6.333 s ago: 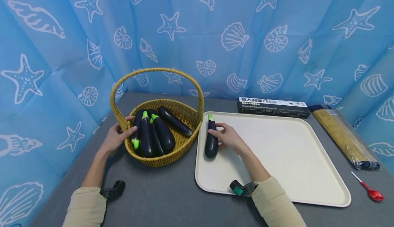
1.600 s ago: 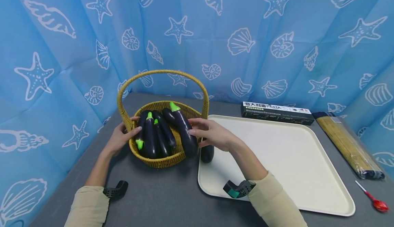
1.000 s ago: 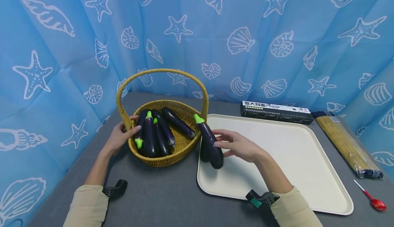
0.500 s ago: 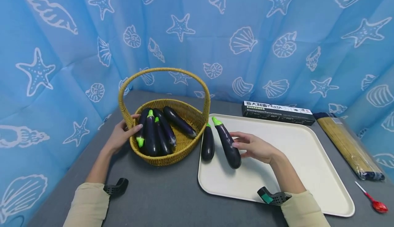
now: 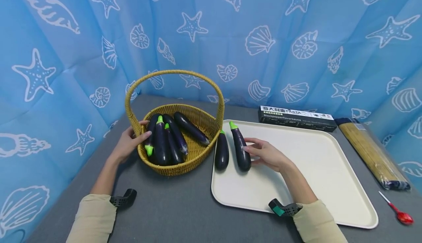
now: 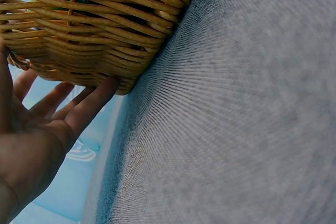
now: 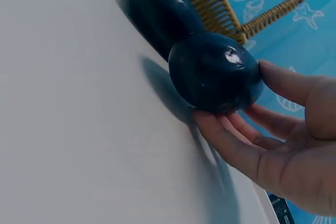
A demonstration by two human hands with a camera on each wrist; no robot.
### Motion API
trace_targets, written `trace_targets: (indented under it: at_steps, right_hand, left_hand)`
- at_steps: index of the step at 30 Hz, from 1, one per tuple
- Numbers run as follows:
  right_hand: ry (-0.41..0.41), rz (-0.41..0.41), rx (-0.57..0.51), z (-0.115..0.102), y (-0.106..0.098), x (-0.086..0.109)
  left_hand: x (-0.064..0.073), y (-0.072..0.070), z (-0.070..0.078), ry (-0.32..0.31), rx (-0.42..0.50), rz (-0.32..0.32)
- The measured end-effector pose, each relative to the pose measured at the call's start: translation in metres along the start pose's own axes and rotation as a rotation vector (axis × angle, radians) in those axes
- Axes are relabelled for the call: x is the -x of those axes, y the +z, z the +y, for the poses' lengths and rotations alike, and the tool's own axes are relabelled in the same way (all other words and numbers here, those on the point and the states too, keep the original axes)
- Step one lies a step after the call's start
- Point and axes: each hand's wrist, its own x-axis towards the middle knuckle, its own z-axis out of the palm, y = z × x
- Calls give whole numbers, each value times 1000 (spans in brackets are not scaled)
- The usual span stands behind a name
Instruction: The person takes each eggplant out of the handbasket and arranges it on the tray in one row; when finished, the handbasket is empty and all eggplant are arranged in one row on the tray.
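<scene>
My right hand (image 5: 265, 154) grips a dark purple eggplant (image 5: 241, 148) with a bright green stem, thumb on one side and fingers on the other. It is low over the cream tray (image 5: 316, 173); the right wrist view shows its rounded end (image 7: 215, 72) and a shadow beneath. A second eggplant (image 5: 222, 151) lies on the tray just to its left. My left hand (image 5: 126, 144) holds the left rim of a wicker basket (image 5: 178, 169), thumb over the edge. Its other fingers touch the woven outside (image 6: 89, 51) in the left wrist view. Several eggplants (image 5: 161, 144) lie in the basket.
Behind the tray stands a black pasta box (image 5: 296, 118). A clear-wrapped bundle of thin tan sticks (image 5: 372, 151) lies to its right, with a red lollipop (image 5: 403, 218) nearer the front. The basket's tall handle (image 5: 174, 71) arches over it. A blue shell-print curtain (image 5: 211, 45) hangs behind.
My right hand has brought an eggplant from the basket rightward over the tray, then lowered it beside the eggplant placed there earlier. My left hand has stayed on the basket rim.
</scene>
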Motion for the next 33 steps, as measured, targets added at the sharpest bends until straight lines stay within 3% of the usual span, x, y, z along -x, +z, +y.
trace_targets:
  at_steps: [16, 33]
  right_hand:
    - [62, 240, 145, -2, 30, -12]
    - [87, 234, 164, -4, 34, -10]
  left_hand:
    - [-2, -1, 3, -9, 10, -9]
    - [0, 0, 3, -23, 7, -12]
